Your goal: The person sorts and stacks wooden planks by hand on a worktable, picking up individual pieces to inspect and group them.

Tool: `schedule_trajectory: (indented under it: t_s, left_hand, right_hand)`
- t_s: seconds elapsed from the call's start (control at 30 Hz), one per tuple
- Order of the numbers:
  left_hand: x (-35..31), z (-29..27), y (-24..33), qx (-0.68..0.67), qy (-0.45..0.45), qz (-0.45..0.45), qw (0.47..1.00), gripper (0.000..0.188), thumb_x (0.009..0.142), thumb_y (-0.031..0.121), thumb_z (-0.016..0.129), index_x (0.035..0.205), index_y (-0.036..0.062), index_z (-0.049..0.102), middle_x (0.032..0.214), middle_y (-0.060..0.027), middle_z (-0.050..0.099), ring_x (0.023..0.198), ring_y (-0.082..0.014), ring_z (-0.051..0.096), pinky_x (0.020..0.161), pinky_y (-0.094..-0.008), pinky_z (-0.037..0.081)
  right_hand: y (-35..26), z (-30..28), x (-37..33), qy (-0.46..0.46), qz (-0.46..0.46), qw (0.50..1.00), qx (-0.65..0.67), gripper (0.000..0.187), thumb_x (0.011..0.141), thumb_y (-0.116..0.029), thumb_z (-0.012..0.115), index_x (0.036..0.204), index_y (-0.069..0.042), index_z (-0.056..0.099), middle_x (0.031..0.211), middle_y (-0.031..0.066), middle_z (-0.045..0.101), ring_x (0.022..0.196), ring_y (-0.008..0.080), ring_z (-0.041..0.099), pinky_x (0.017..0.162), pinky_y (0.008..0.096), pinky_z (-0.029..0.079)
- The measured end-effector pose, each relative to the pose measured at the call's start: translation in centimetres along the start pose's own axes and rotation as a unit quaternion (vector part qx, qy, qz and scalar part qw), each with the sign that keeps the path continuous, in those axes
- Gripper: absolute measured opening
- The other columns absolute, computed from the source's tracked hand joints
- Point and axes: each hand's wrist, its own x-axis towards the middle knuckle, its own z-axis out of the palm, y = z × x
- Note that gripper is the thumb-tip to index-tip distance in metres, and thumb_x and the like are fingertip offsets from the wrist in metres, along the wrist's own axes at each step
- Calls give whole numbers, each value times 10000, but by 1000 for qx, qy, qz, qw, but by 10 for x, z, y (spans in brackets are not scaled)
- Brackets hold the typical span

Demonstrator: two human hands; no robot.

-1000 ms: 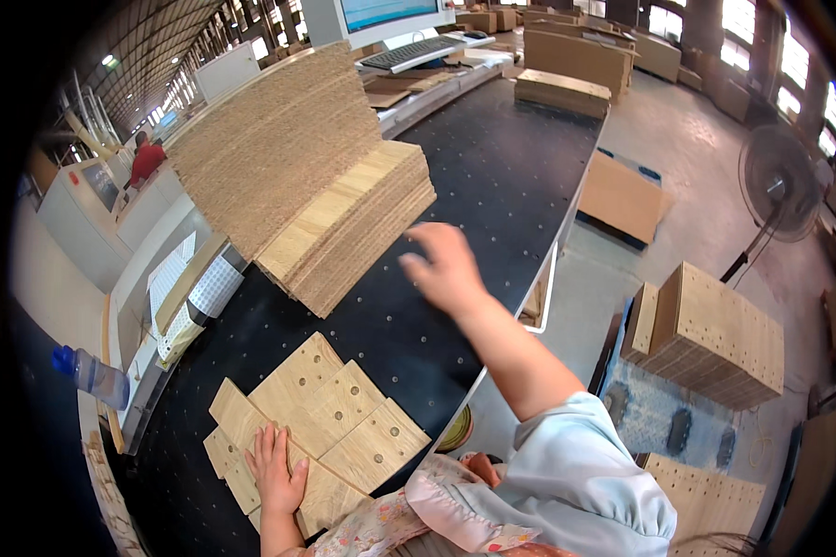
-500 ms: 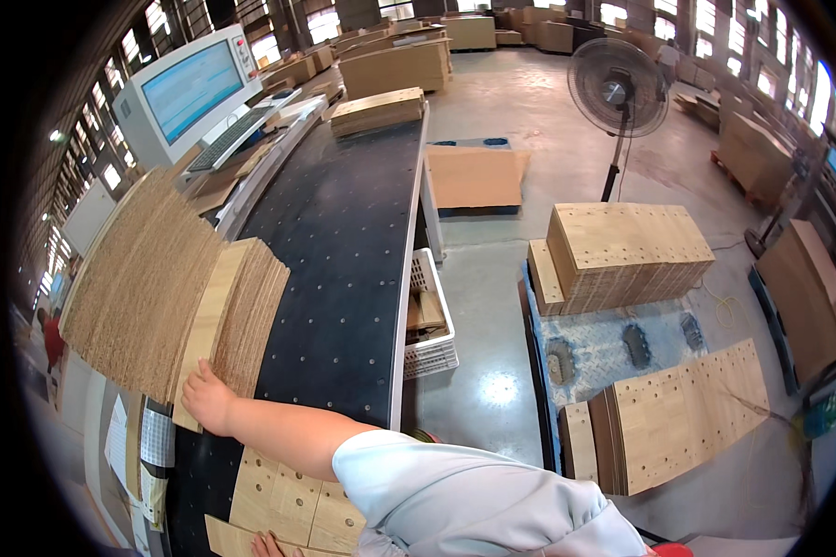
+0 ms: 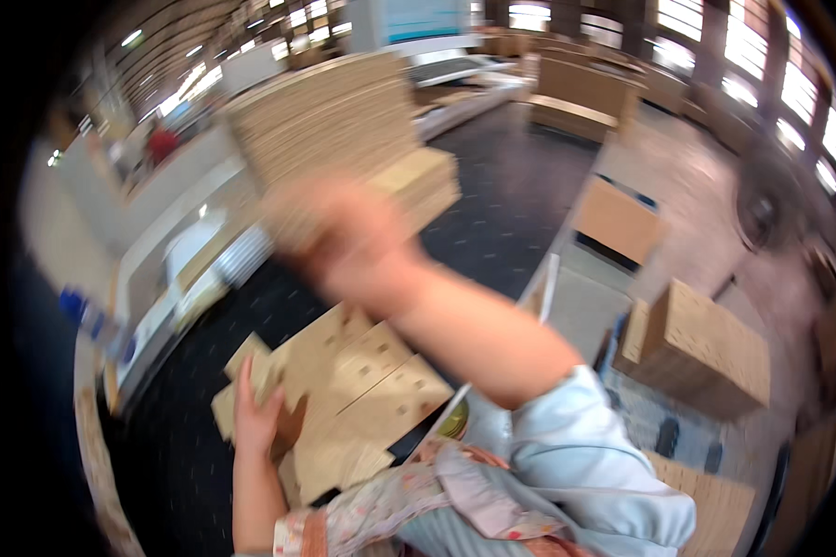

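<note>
My left hand lies against the left part of some pale wooden boards with drilled holes, its thumb and fingers apart. The boards rest on a black bench top, some overlapping at angles. My right hand is raised above the bench, in front of a low stack of boards. Motion smears its fingers, so whether it holds anything is unclear. Behind it rises a taller stack of boards, edges facing me.
A monitor and keyboard shelf stand beyond the stacks. A blue-capped bottle is at the left edge. On the right, drilled board stacks sit on a blue pallet, with a blurred standing fan farther off.
My view has swung left, bringing the bench nearer the middle. The right hand has come away from the strip-like board at the low stack. More of my left hand and forearm shows.
</note>
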Motion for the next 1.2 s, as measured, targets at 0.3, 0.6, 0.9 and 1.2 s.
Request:
schedule_trajectory:
  t_s: [0.3,0.6,0.9,1.2]
  left_hand:
    - [-15,-53,40,-187,-32,50,981,445,923,162,542,1317,-10,425,1179,-92,573,1105,-180,528,975,-301,378]
    - [-64,-58,17,-438,-107,-82,889,295,947,203,520,1148,-13,521,1062,-45,599,970,-104,542,880,-277,420]
    - [-96,-68,-5,-440,-43,-65,895,274,947,156,498,1138,-41,514,1052,-72,600,951,-109,550,853,-270,438]
    - [-105,-63,-15,-447,22,-75,891,296,950,168,497,1155,-45,493,1064,-88,597,958,-129,560,864,-284,443]
  right_hand:
    - [11,-2,51,171,492,759,391,297,932,-149,534,1184,0,481,1150,128,573,1040,229,574,874,382,504]
    - [31,59,-19,174,613,620,458,373,957,-154,466,1282,17,396,1238,183,511,1128,330,522,978,490,438]
    - [9,98,-68,120,639,535,540,388,964,-164,434,1295,30,380,1291,175,475,1202,302,468,1034,456,381]
    - [-38,114,-120,-37,687,500,526,325,908,-40,496,1224,9,434,1203,150,532,1113,256,545,950,413,457]
